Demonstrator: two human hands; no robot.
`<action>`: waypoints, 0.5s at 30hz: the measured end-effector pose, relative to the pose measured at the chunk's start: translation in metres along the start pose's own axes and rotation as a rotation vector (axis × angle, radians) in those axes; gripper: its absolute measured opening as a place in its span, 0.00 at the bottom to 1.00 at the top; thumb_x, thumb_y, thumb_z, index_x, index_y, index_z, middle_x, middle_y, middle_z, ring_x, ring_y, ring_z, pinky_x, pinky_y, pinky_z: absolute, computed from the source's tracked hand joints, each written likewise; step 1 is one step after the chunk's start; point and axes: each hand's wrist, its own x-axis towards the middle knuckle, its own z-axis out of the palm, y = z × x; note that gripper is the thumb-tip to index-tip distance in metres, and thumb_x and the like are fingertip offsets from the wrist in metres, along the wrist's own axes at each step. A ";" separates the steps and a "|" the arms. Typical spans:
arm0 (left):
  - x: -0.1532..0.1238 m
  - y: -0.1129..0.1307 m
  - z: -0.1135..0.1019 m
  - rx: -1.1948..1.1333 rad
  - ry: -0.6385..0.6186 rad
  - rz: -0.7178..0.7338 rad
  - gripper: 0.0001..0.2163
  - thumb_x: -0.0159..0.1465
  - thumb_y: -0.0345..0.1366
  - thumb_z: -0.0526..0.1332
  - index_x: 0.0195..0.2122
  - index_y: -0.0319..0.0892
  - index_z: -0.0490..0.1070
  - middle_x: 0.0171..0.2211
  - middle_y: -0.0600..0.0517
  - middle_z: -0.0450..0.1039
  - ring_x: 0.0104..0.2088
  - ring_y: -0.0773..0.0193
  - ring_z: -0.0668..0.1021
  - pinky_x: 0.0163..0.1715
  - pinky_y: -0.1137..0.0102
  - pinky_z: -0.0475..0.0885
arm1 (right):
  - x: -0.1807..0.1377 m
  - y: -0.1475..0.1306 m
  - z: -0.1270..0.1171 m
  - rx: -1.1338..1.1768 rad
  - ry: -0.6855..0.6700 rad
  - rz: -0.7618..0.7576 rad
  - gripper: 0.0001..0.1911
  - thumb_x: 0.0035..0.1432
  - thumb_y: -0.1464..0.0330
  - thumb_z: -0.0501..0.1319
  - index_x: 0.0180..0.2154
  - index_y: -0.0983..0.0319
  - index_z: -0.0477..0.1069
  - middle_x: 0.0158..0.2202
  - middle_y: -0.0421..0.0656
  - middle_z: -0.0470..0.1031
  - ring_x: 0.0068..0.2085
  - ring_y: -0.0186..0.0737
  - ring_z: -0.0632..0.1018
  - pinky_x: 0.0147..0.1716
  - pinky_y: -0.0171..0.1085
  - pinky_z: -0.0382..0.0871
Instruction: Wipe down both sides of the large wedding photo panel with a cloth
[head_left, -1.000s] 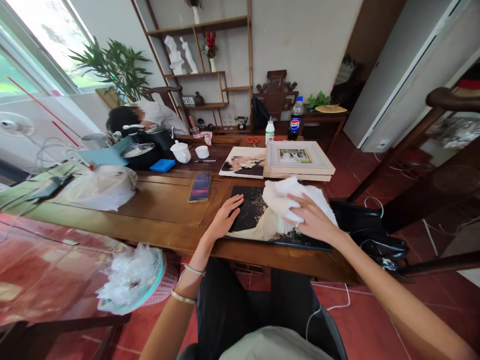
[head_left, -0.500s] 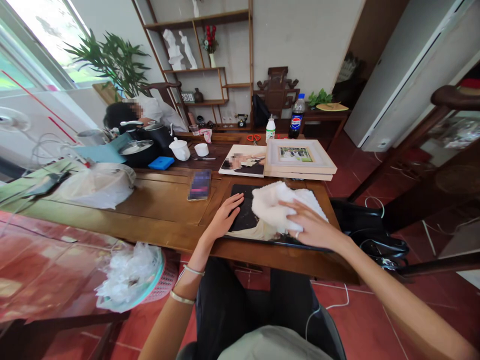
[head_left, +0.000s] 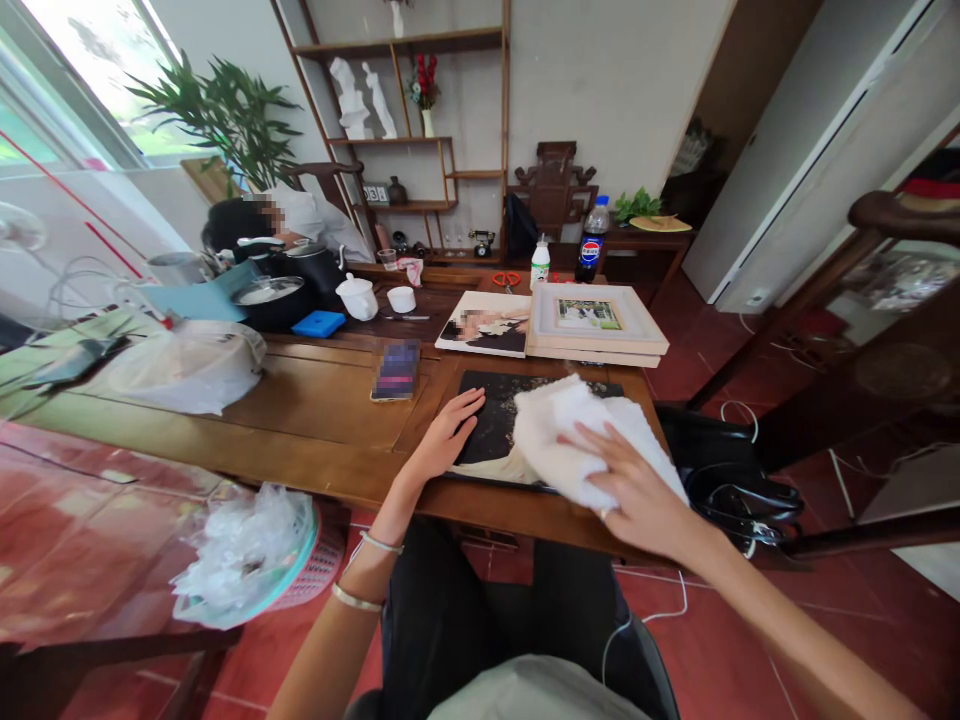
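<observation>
A dark flat panel [head_left: 491, 425] lies near the front edge of the wooden table, with a pale picture area at its lower edge and light specks on its surface. My left hand [head_left: 446, 432] rests flat at the panel's left edge, fingers stretched out, holding nothing. My right hand [head_left: 630, 480] has a bunched white towel [head_left: 559, 435] under its spread fingers and grips part of it. The towel covers the panel's right half and hangs past its lower right corner.
Behind the panel lie a photo print [head_left: 484, 325] and stacked white frames [head_left: 600, 320]. A phone [head_left: 395, 370] is to the left. A cola bottle [head_left: 592, 240] and white bottle [head_left: 540, 265] stand at the back. A person [head_left: 300, 225] sits across the table. A lined basket [head_left: 292, 575] stands below.
My right hand has moved the towel to the right and toward me, uncovering more of the panel's middle. My left hand stays at the panel's left edge.
</observation>
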 end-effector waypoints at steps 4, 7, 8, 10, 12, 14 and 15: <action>0.000 0.001 0.000 -0.012 0.003 0.012 0.17 0.67 0.38 0.50 0.56 0.46 0.66 0.60 0.48 0.63 0.61 0.59 0.63 0.62 0.57 0.55 | -0.012 -0.036 0.002 0.084 -0.086 -0.162 0.21 0.34 0.81 0.53 0.30 0.60 0.76 0.63 0.39 0.57 0.66 0.52 0.50 0.63 0.58 0.36; 0.000 0.000 0.000 -0.013 -0.001 0.010 0.17 0.67 0.38 0.51 0.56 0.46 0.66 0.60 0.48 0.63 0.62 0.59 0.62 0.63 0.56 0.55 | 0.003 -0.023 0.002 0.084 -0.086 -0.167 0.22 0.37 0.82 0.53 0.33 0.59 0.76 0.61 0.40 0.61 0.65 0.47 0.52 0.64 0.56 0.39; 0.000 -0.001 0.000 -0.012 -0.003 0.008 0.17 0.67 0.38 0.51 0.56 0.46 0.66 0.60 0.48 0.63 0.62 0.59 0.62 0.63 0.56 0.54 | 0.011 -0.011 0.002 0.072 -0.067 -0.145 0.22 0.39 0.82 0.52 0.34 0.60 0.76 0.61 0.41 0.62 0.65 0.46 0.53 0.64 0.55 0.41; 0.000 -0.002 0.000 -0.011 -0.005 0.006 0.17 0.67 0.38 0.50 0.57 0.46 0.66 0.60 0.48 0.63 0.62 0.60 0.62 0.63 0.56 0.54 | 0.027 0.019 0.001 0.023 -0.025 -0.064 0.21 0.40 0.82 0.52 0.34 0.62 0.75 0.61 0.47 0.61 0.65 0.47 0.55 0.63 0.54 0.44; 0.000 -0.004 0.000 -0.013 -0.005 0.011 0.18 0.67 0.38 0.50 0.57 0.46 0.65 0.60 0.48 0.62 0.62 0.60 0.62 0.63 0.57 0.54 | 0.041 0.049 0.000 -0.048 0.011 0.033 0.22 0.40 0.82 0.52 0.37 0.66 0.74 0.62 0.54 0.59 0.64 0.49 0.55 0.62 0.56 0.46; 0.000 -0.004 0.000 -0.014 -0.002 0.017 0.17 0.67 0.38 0.50 0.56 0.45 0.66 0.60 0.47 0.62 0.62 0.60 0.62 0.63 0.57 0.54 | 0.049 0.071 -0.001 -0.105 0.037 0.106 0.22 0.42 0.82 0.52 0.40 0.69 0.73 0.61 0.59 0.59 0.64 0.51 0.55 0.61 0.57 0.47; 0.000 -0.004 0.000 -0.015 0.001 0.018 0.17 0.67 0.38 0.50 0.56 0.45 0.66 0.60 0.48 0.62 0.62 0.60 0.62 0.63 0.57 0.54 | 0.050 0.075 -0.001 -0.127 0.047 0.125 0.22 0.42 0.82 0.52 0.41 0.69 0.73 0.61 0.59 0.60 0.65 0.51 0.54 0.61 0.57 0.48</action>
